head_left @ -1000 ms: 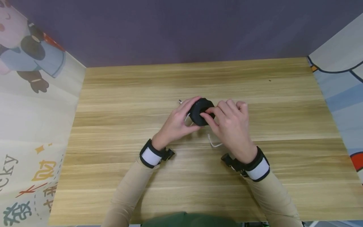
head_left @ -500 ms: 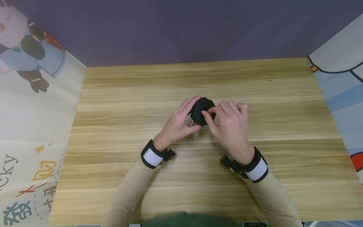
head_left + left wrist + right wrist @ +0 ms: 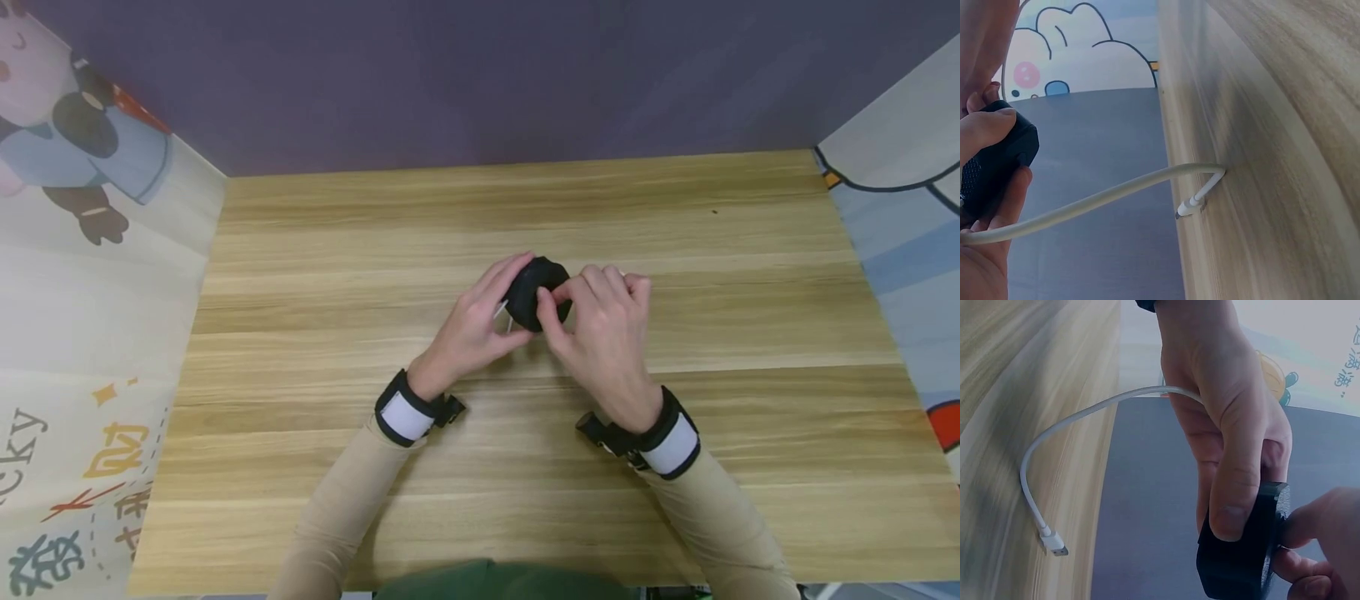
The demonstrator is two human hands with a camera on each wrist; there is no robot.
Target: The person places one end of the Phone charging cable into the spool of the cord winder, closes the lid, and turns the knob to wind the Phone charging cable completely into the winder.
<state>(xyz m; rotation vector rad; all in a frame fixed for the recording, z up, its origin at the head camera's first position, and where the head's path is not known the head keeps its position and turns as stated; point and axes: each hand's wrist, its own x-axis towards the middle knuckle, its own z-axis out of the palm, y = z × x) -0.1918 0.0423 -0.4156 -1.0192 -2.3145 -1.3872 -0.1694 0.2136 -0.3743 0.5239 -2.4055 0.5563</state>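
A thick black round thing (image 3: 525,296) with a central opening is held above the table. My left hand (image 3: 476,321) grips its side, thumb along one edge and fingers along the other. My right hand (image 3: 603,333) has curled fingers, with thumb and forefinger pinching at the middle of its face; what lies between the tips is hidden. A white cable (image 3: 1079,415) comes out from behind my left hand and curves down, ending in a USB plug (image 3: 1054,542). Little of the cable shows in the head view (image 3: 501,309).
The wood-grain table (image 3: 375,225) extends around both hands. A dark blue-grey panel (image 3: 480,83) stands at the back, with printed cartoon panels at the left (image 3: 90,275) and right (image 3: 892,225). Both wrists wear black straps with white patches.
My right thumb has shifted slightly up and right across the black thing's face, covering its opening. The cable ends seen beside the hands earlier are out of sight in the head view.
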